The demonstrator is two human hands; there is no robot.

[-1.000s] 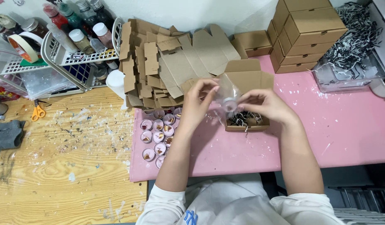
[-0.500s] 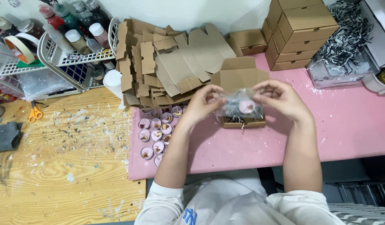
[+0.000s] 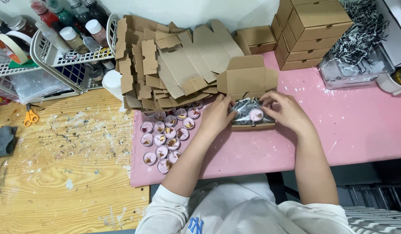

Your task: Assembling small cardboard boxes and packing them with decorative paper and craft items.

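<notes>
My left hand (image 3: 218,115) and my right hand (image 3: 285,111) both grip a small clear plastic bag (image 3: 248,109) with a pink round candle (image 3: 255,114) inside. The bag rests in an open brown cardboard box (image 3: 248,82) whose lid stands up behind it, on the pink mat (image 3: 361,125). Dark shredded paper filling shows under the bag. Several pink round candles (image 3: 165,134) lie in a cluster on the mat to the left of my left hand.
A heap of flat unfolded cardboard boxes (image 3: 174,65) lies behind the candles. Stacked closed boxes (image 3: 309,34) stand at the back right beside a clear tub of shredded paper (image 3: 361,47). A wire rack with bottles (image 3: 66,39), tape and orange scissors (image 3: 31,116) sit left on the wooden table.
The bag with the candle has come down from above the box into it. Both hands moved lower with it and now press it into the filling.
</notes>
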